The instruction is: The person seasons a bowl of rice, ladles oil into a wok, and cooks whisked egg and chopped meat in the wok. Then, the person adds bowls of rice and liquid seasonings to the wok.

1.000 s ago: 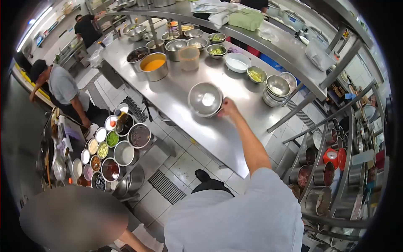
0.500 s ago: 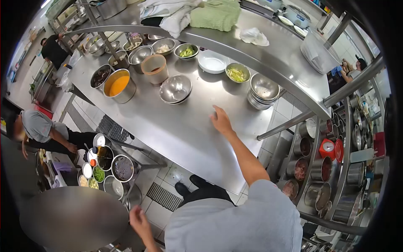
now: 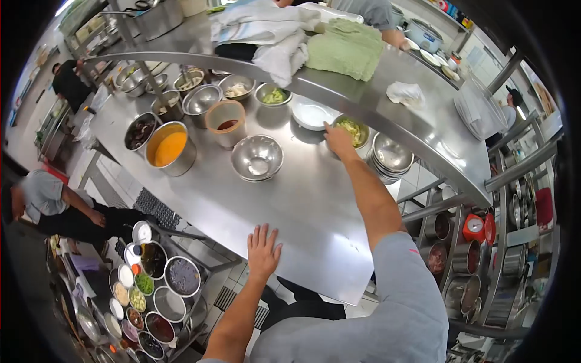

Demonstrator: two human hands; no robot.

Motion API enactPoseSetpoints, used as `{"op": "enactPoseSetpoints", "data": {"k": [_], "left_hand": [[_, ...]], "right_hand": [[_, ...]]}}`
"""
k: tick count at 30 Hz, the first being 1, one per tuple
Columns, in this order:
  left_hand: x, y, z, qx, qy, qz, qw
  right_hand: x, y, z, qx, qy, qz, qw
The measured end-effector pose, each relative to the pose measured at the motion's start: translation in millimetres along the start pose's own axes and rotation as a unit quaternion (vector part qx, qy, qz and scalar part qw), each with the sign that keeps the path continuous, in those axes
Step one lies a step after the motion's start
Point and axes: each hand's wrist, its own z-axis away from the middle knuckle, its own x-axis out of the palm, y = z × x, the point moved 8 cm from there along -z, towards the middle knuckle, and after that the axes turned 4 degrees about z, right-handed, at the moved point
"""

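Note:
My left hand [image 3: 263, 253] lies flat on the near edge of the steel table [image 3: 302, 227], fingers spread and nothing in it. Farther out, my right hand [image 3: 340, 142] reaches under the overhead shelf with its index finger stretched out. That fingertip is at the right rim of a shallow white dish [image 3: 311, 115]; whether it touches is unclear. A steel bowl of chopped green vegetables [image 3: 354, 130] sits partly behind the same hand. To its right stands a stack of steel bowls [image 3: 392, 154]. Nested steel bowls [image 3: 257, 158] rest mid-table.
A pot of orange liquid [image 3: 168, 148] and a plastic tub [image 3: 226, 124] stand at the left. The overhead shelf [image 3: 357, 91] carries a green towel [image 3: 345, 48] and white cloths [image 3: 260, 30]. A co-worker [image 3: 51, 199] is beside a cart of ingredient containers [image 3: 170, 302].
My right hand has moved forward to the white dish and vegetable bowl. My left hand has come up from beside my body onto the table edge. Another person's arm now shows beyond the shelf.

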Motion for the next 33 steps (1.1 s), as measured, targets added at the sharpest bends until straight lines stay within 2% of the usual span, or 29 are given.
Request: {"op": "enactPoseSetpoints", "data": {"k": [3, 5, 7, 8, 9, 10, 11, 12, 13, 14, 15, 16, 17, 18, 19, 21, 22, 23, 26, 27, 28, 30, 31, 32, 33], "left_hand": [[1.7, 1.6, -4.6, -0.002, -0.008, 0.002, 1.0], [-1.1, -2.6, -0.9, 0.0, -0.004, 0.005, 1.0], [-6.0, -6.8, -2.5, -0.005, 0.005, -0.012, 1.0], [-1.3, -0.1, -0.7, 0.008, -0.006, -0.008, 1.0], [3.1, -0.1, 0.7, 0.006, -0.002, -0.01, 1.0], [7.1, -0.3, 3.3, 0.007, 0.003, -0.01, 1.0], [4.6, 4.8, 3.3, 0.014, 0.003, 0.0, 1.0], [0.9, 10.5, 3.0, 0.023, -0.005, 0.005, 1.0], [-3.8, 16.8, 4.6, 0.021, -0.001, 0.021, 1.0], [-3.2, 19.2, 6.9, 0.03, 0.003, 0.015, 0.999], [-2.4, 22.1, 10.5, 0.051, 0.011, 0.004, 0.999], [-2.1, 24.4, 12.6, 0.056, -0.009, 0.02, 0.998], [4.9, 15.8, 17.1, 0.092, 0.008, 0.022, 0.995], [8.2, 6.7, 19.1, 0.088, 0.0, 0.071, 0.994], [12.1, -3.4, 19.9, 0.088, 0.0, 0.118, 0.989], [44.6, -36.2, 21.2, 0.035, -0.006, 0.315, 0.948], [57.4, -41.0, 16.2, 0.0, -0.013, 0.408, 0.913], [56.6, -18.1, 36.0, -0.218, -0.149, 0.519, 0.812], [70.7, 27.0, 48.1, -0.334, -0.193, 0.638, 0.666], [80.3, 35.6, 49.3, -0.315, -0.227, 0.671, 0.632], [85.6, 35.3, 51.5, -0.299, -0.241, 0.667, 0.639], [86.6, 47.0, 57.5, -0.265, -0.268, 0.656, 0.655], [87.8, 47.3, 64.4, -0.302, -0.256, 0.642, 0.657], [91.1, 54.1, 68.7, -0.309, -0.265, 0.654, 0.637], [97.8, 55.9, 71.1, -0.318, -0.274, 0.665, 0.617]], "right_hand": [[17.6, 12.3, -13.6, 0.02, 0.027, -0.031, 0.999], [35.0, -22.4, -25.9, 0.018, 0.052, -0.065, 0.996], [37.3, -11.7, -15.7, 0.04, 0.087, -0.065, 0.993], [34.4, -25.3, -0.6, -0.003, 0.122, 0.04, 0.992], [48.6, -27.6, 3.9, 0.016, 0.078, 0.048, 0.996], [62.6, -22.6, 21.2, 0.08, 0.149, -0.022, 0.985], [65.8, -31.4, 30.9, 0.108, 0.075, -0.048, 0.99], [57.3, -38.9, 53.6, 0.172, 0.068, -0.076, 0.98], [51.3, -48.8, 74.8, 0.213, 0.012, -0.104, 0.971], [27.1, -58.1, 109.6, 0.306, -0.003, -0.158, 0.939], [75.0, -59.8, 121.3, 0.41, -0.006, -0.185, 0.893], [50.6, -83.2, 149.8, 0.288, -0.005, -0.264, 0.92], [50.5, -92.6, 176.3, 0.361, 0.004, -0.257, 0.897], [13.2, -103.2, 209.5, 0.314, -0.016, -0.316, 0.895], [13.4, -121.9, 224.1, 0.264, 0.103, -0.197, 0.939], [-12.4, -136.5, 264.7, 0.271, 0.022, -0.285, 0.919], [-19.8, -141.7, 280.5, 0.274, 0.042, -0.296, 0.914], [-23.1, -149.3, 294.5, 0.275, 0.061, -0.306, 0.91], [-43.7, -152.0, 325.0, 0.264, 0.086, -0.288, 0.916], [-39.5, -151.6, 332.8, 0.284, 0.03, -0.368, 0.885], [-35.4, -154.3, 341.3, 0.299, -0.027, -0.447, 0.843], [-36.2, -161.2, 355.6, 0.266, -0.043, -0.465, 0.843], [-44.6, -167.6, 363.4, 0.224, -0.005, -0.401, 0.888], [-54.8, -171.8, 372.2, 0.181, 0.031, -0.334, 0.925], [-64.3, -172.6, 383.4, 0.153, 0.031, -0.335, 0.929]]}}
